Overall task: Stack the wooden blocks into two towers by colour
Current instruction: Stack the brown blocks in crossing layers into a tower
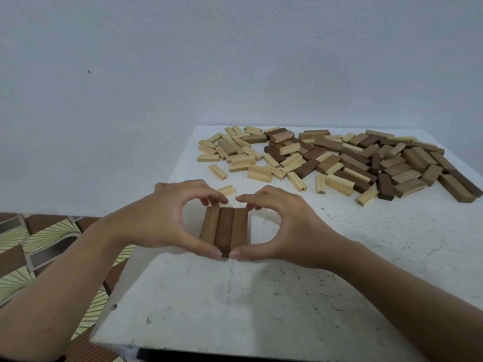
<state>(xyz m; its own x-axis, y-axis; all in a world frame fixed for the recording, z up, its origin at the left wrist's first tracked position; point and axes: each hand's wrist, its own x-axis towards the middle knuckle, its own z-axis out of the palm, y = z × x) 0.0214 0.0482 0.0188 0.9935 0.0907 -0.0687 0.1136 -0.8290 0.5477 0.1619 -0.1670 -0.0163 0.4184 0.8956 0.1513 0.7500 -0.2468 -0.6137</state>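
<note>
Left hand (167,218) and right hand (282,226) cup the row of three brown rectangular wooden blocks (224,228), with curled fingers (214,253) pinching its near and far ends. Risk: an uneven squeeze could skew the row and give a crooked tower base. Under the row, speckled white counter (261,296). Left of it, patterned floor tiles (39,244). Beyond it to the right, mixed pile of pale and brown blocks (339,160). Behind, pale blue wall (235,61).
</note>
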